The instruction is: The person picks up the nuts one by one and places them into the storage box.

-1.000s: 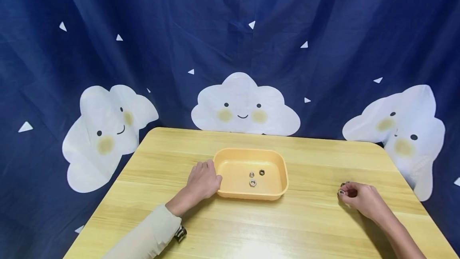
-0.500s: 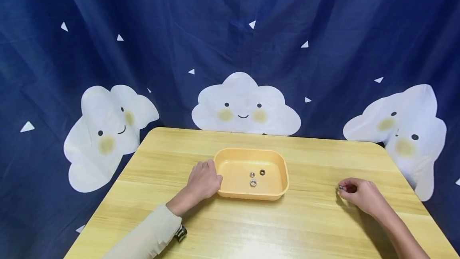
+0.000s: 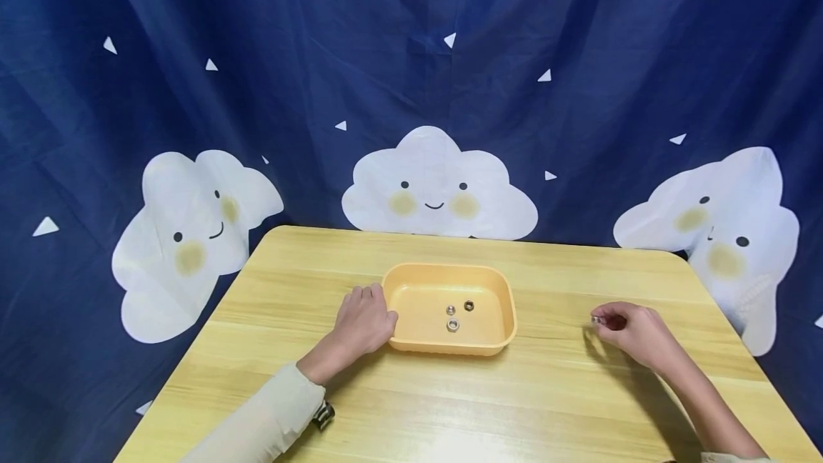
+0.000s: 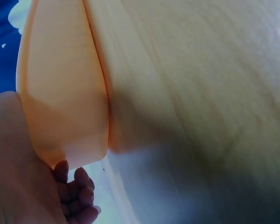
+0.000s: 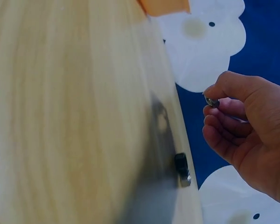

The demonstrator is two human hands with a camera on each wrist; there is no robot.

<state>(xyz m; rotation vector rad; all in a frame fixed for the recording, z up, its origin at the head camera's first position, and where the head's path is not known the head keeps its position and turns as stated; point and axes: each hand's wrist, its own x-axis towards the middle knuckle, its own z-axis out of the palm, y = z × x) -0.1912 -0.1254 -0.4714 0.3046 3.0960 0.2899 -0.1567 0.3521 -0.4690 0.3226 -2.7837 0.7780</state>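
No words, brand names, labels or numbers can be read anywhere. The dark blue curtain (image 3: 411, 56) behind the wooden table (image 3: 553, 391) carries only printed pictures: white clouds with smiling faces and small white triangles, with no lettering among them. The orange tray (image 3: 508, 316) on the table is plain, and its walls bear no mark or writing.

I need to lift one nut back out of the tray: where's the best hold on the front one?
Take the front nut from straight above, pinching two opposite outer sides. It lies flat, hole upward, on the floor of the tray, apart from the other two nuts, whose walls probably block a sideways approach.
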